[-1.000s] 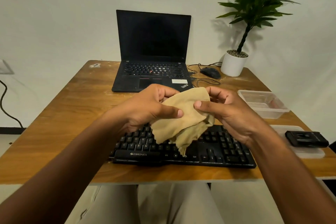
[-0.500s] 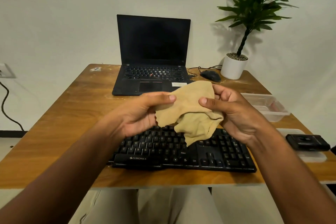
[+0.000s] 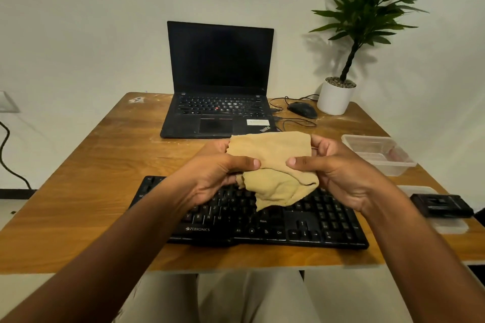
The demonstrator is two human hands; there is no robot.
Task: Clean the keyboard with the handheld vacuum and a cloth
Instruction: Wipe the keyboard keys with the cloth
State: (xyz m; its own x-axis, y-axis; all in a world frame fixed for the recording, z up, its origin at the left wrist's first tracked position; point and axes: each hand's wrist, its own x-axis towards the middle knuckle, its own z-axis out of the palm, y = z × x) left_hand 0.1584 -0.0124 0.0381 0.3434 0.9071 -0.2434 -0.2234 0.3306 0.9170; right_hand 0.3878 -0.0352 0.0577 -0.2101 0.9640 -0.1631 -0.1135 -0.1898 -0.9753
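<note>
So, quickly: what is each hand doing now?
Left hand: grips the tan cloth.
Right hand: grips the same cloth.

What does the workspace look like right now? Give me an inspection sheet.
Surface: wooden table, pale smudges near the laptop.
Job's things: black keyboard at the near edge; tan cloth held above it; vacuum not identifiable.
Clutter: open laptop, mouse, clear container, black device on a lid.
Grippers: left hand and right hand both pinch the cloth.
Cables: mouse cable; wall cable at left.
Surroundings: potted plant, white wall.
</note>
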